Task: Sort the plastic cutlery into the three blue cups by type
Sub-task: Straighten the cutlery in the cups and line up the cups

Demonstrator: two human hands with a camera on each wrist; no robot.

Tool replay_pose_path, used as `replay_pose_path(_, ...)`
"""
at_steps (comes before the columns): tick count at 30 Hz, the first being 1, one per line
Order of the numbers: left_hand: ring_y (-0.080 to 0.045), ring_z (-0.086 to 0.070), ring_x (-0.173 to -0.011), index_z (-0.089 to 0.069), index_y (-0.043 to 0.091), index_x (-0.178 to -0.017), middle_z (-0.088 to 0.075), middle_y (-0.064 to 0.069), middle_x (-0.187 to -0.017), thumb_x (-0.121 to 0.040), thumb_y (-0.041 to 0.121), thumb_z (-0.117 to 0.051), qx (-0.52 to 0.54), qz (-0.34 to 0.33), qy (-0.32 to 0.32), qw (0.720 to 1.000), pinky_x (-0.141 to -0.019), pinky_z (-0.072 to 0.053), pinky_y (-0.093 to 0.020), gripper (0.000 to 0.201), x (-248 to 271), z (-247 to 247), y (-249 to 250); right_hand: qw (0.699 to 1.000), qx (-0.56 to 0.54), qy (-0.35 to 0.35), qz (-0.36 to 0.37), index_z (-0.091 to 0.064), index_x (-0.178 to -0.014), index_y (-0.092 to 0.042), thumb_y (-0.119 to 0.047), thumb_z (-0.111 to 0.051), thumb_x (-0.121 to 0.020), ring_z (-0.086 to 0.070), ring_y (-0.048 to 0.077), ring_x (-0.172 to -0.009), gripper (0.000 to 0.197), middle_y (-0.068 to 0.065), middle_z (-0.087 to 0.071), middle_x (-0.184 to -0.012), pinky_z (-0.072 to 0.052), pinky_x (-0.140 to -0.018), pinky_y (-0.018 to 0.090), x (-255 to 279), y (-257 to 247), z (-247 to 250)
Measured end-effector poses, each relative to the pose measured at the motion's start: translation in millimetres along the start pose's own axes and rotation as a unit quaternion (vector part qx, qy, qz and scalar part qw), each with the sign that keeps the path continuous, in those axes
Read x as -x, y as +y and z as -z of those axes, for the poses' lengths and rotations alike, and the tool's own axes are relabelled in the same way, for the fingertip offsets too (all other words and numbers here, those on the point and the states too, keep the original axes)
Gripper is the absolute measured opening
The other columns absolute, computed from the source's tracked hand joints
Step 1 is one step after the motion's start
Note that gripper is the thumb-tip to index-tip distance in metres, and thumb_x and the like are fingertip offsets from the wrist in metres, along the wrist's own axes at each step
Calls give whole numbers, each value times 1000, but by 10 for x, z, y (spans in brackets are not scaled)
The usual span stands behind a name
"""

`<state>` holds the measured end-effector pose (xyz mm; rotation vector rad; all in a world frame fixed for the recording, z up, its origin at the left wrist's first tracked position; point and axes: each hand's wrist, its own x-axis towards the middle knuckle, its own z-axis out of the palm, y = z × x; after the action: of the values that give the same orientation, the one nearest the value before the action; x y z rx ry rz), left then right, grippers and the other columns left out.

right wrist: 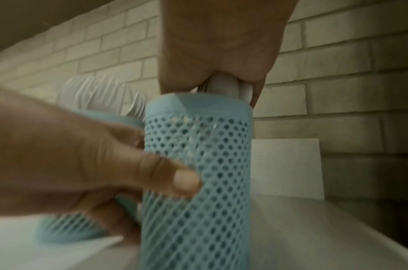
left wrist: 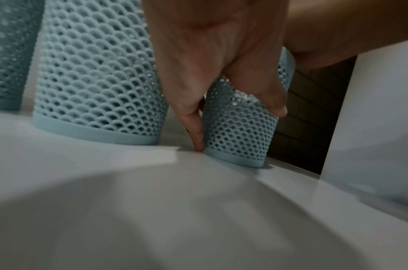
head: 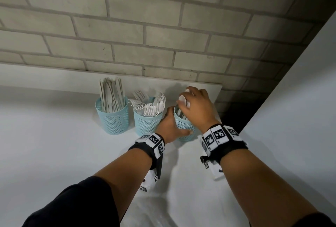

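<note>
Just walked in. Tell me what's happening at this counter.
A person is sorting white plastic cutlery into three blue cups on a white counter. The left cup holds knives, the middle cup forks. The left hand grips the right cup to steady it, while the right hand holds a bunch of spoons at its rim, handles down.

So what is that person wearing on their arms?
Each wrist has a black strap with white blocks printed with black square patterns, on the left wrist and the right wrist. A white box with the same patterns hangs under each strap. A dark sleeve is pushed up the left arm. Both hands are bare, no gloves.
</note>
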<state>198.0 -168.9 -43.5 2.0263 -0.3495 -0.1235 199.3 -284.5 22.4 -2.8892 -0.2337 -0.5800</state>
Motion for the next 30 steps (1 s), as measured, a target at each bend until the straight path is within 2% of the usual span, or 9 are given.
replay_pose_path(4,-20,-48,-123,-25,8,-137,-48,-5,-135,-65,25,-84,-32,29,-13,999,-99,-36,-22,94,74,35,111,987,-106,-114,-43,-30,-142,-38,-63,-55,-79,-19,30,-141,73,-1,-23,-155,-25,-112,49,-109,70,195)
replay_pose_path(6,-23,-49,-122,-30,5,-134,-50,-7,-133,-66,29,-83,-64,53,-14,996,-102,-39,-28,90,107,48,146,977,-192,-55,-77,-23,-144,-38,-64,-54,-79,-15,28,-144,77,1,-17,-157,-24,-113,54,-99,76,264)
replay_pose_path(9,-24,-57,-115,-46,7,-128,-59,-7,-124,-67,39,-80,-119,65,-52,989,-98,-46,-36,77,182,120,229,959,-251,54,-116,-28,-145,-27,-52,-55,-86,-23,25,-142,70,6,-26,-154,-25,-114,43,-6,75,403)
replay_pose_path(14,-31,-47,-126,-43,4,-135,-50,-13,-137,-92,45,-51,-284,82,-211,932,-103,-36,-35,60,558,446,554,935,-292,119,-163,-38,-138,-22,-44,-57,-88,-42,22,-126,58,10,-37,-141,-38,-101,33,245,11,654)
replay_pose_path(17,-28,-50,-120,-50,4,-128,-52,-12,-134,-91,58,-40,-334,119,-268,896,-97,-39,-33,66,776,646,561,932,-308,133,-135,-45,-126,-19,-42,-59,-88,-52,9,-96,46,4,-49,-121,-44,-83,28,479,-130,783)
replay_pose_path(19,-25,-54,-113,-54,5,-124,-57,-8,-127,-88,66,-34,-347,155,-308,872,-92,-45,-33,73,932,793,490,935,-333,67,-100,-51,-110,-19,-43,-62,-85,-54,7,-79,37,-2,-56,-96,-51,-78,32,642,-263,812)
replay_pose_path(22,-21,-57,-111,-48,13,-129,-59,-3,-125,-86,70,-33,-323,218,-341,855,-95,-48,-36,73,1125,990,373,931,-274,-232,-68,-55,-99,-22,-60,-62,-75,-61,12,-78,46,-2,-63,-86,-55,-75,37,906,-522,777)
replay_pose_path(25,-22,-59,-112,-48,14,-132,-59,-4,-125,-87,68,-34,-289,259,-332,860,-95,-48,-37,71,1248,1094,287,841,-150,-518,-40,-44,-121,-27,-73,-63,-63,-67,12,-87,77,2,-65,-104,-55,-76,32,1229,-866,648)
replay_pose_path(30,-22,-61,-107,-54,14,-126,-62,-5,-118,-88,66,-33,-257,291,-328,861,-88,-49,-37,67,1412,1131,259,797,-79,-598,26,-34,-135,-26,-67,-68,-65,-58,15,-102,88,-1,-52,-131,-52,-85,31,1624,-1360,461)
